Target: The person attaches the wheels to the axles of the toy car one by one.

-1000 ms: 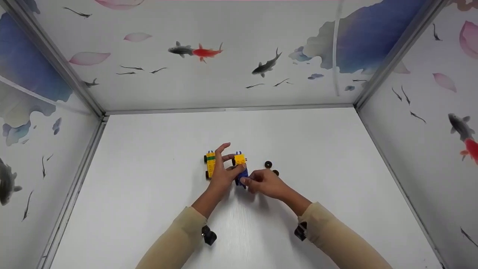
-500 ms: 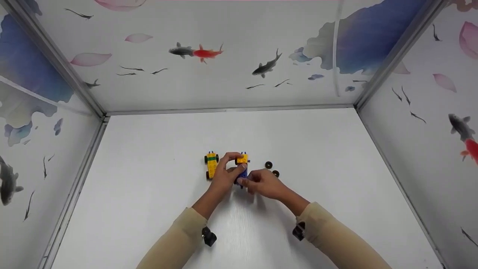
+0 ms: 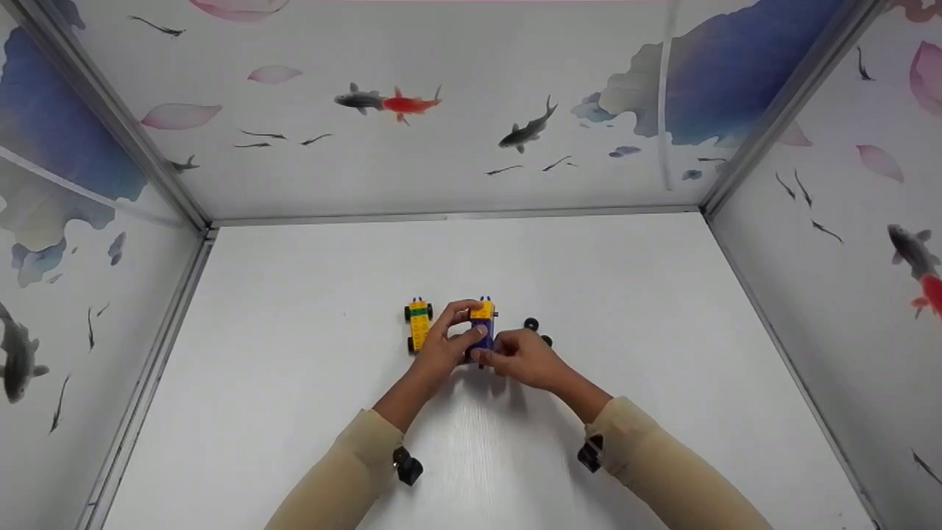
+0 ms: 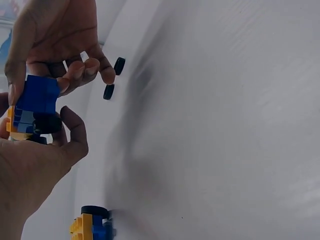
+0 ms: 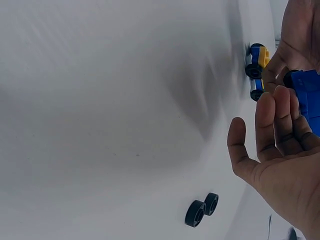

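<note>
Both hands hold a blue and yellow toy brick car [image 3: 482, 335] over the middle of the white table. My left hand [image 3: 440, 346] grips it from the left, thumb on the blue part and a finger bent to the yellow end. From the other side my right hand [image 3: 526, 358] pinches the near blue end between thumb and fingers. Black wheels show on the car's left side in the left wrist view, partly covered by fingers; a bare axle stub sticks out at its right front. In the right wrist view the blue body [image 5: 307, 95] is partly cut off.
A second toy car [image 3: 419, 327], yellow with a green strip and black wheels, stands just left of the left hand. Two loose black wheels [image 5: 195, 213] lie beyond the right hand. Patterned white panels [image 3: 441, 162] wall the table at the back and sides.
The left hand's raised finger has come down onto the yellow end of the held car. The car has shifted slightly right and turned straighter. The right hand keeps its pinch.
</note>
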The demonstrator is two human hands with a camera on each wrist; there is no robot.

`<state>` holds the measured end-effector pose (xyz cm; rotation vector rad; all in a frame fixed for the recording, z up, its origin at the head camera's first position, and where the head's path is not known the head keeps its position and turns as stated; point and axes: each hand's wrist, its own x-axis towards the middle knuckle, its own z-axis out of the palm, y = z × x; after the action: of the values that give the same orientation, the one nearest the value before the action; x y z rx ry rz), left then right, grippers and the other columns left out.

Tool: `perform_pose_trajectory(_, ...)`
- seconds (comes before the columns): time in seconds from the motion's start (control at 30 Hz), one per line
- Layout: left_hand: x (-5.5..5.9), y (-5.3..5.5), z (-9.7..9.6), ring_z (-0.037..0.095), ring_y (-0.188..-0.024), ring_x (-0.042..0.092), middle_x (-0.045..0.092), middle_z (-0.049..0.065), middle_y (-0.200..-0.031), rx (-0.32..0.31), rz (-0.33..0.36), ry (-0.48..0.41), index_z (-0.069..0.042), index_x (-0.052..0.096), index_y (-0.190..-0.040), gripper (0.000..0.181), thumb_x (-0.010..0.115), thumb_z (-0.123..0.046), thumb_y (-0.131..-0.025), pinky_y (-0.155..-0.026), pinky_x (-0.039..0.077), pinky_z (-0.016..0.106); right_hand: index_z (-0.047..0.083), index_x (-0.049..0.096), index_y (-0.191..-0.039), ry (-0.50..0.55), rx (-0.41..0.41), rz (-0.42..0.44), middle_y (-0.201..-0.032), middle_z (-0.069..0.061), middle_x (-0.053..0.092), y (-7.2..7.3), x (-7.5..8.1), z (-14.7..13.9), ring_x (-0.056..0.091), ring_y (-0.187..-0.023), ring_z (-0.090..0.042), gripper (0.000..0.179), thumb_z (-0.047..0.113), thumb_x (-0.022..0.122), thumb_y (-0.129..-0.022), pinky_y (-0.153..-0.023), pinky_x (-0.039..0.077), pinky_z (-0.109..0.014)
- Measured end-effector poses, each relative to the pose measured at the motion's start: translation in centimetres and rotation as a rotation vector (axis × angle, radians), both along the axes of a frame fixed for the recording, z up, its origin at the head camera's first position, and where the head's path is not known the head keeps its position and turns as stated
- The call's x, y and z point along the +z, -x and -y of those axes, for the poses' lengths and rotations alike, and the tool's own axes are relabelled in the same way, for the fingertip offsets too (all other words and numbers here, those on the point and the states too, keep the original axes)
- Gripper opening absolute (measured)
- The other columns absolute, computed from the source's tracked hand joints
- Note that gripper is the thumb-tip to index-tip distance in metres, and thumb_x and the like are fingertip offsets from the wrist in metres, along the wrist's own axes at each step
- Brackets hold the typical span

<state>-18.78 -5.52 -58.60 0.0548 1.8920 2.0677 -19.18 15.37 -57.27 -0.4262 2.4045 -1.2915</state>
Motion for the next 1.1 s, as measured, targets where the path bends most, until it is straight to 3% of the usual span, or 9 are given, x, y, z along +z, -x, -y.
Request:
perform_pose_trajectory(0.23, -0.2, -0.1, 0.9, 0.036, -0.133, 0.065, 0.051, 0.020, -0.161, -0.132, 0.067, 0.016, -0.049, 0.048, -0.157, 0.050, 0.067, -0.045, -0.111, -0.107, 0.063, 0.055, 0.011, 0.073, -0.091, -0.013, 0.003, -0.004, -0.079, 0.001, 0.068, 0.2, -0.1, -0.4, 0.059, -0.071, -0.014, 0.040, 0.049, 0.077, -0.102, -0.063, 0.047, -0.029)
perform_pose_trajectory(0.37, -0.4, -0.1, 1.3, 0.035, -0.133, 0.066, 0.056, 0.018, -0.158, -0.169, 0.078, 0.008, -0.051, 0.047, -0.158, 0.051, 0.066, -0.048, -0.111, -0.110, 0.061, 0.056, 0.011, 0.073, -0.089, -0.025, 0.009, -0.012, -0.077, 0.002, 0.066, 0.2, -0.2, -0.5, 0.057, -0.070, -0.014, 0.041, 0.050, 0.077, -0.103, -0.062, 0.045, -0.028)
perform_pose_trajectory(0.57, -0.3, -0.3, 1.5, 0.033, -0.130, 0.069, 0.059, 0.018, -0.153, -0.156, 0.038, -0.017, -0.048, 0.049, -0.158, 0.052, 0.069, -0.043, -0.110, -0.107, 0.064, 0.053, 0.012, 0.076, -0.091, -0.044, 0.030, -0.050, -0.079, 0.002, 0.069, 0.2, -0.2, -0.6, 0.058, -0.072, -0.013, 0.042, 0.052, 0.077, -0.102, -0.064, 0.048, -0.029)
perform_pose_trajectory(0.73, -0.3, -0.3, 1.6, 0.034, -0.128, 0.070, 0.057, 0.020, -0.152, -0.139, 0.008, -0.029, -0.045, 0.048, -0.160, 0.055, 0.070, -0.035, -0.110, -0.104, 0.065, 0.052, 0.013, 0.081, -0.101, -0.069, 0.044, -0.116, -0.091, 0.000, 0.077, 0.3, 0.0, -1.2, 0.063, -0.081, -0.013, 0.039, 0.052, 0.082, -0.099, -0.071, 0.054, -0.031)
perform_pose_trajectory(0.87, -0.4, -0.2, 1.8, 0.035, -0.126, 0.071, 0.056, 0.022, -0.154, -0.125, 0.003, -0.031, -0.044, 0.047, -0.161, 0.061, 0.074, -0.030, -0.108, -0.103, 0.066, 0.053, 0.013, 0.082, -0.111, -0.077, 0.039, -0.143, -0.103, -0.003, 0.078, 0.4, 0.1, -2.0, 0.068, -0.091, -0.016, 0.039, 0.049, 0.086, -0.095, -0.079, 0.059, -0.033)
perform_pose_trajectory(1.1, -0.5, -0.1, 1.9, 0.034, -0.123, 0.073, 0.056, 0.022, -0.152, -0.098, 0.024, -0.033, -0.045, 0.048, -0.160, 0.069, 0.080, -0.021, -0.103, -0.101, 0.067, 0.046, 0.008, 0.082, -0.118, -0.109, -0.009, -0.172, -0.108, -0.008, 0.075, 1.0, -0.4, -3.3, 0.070, -0.098, -0.023, 0.041, 0.038, 0.091, -0.092, -0.086, 0.060, -0.036)
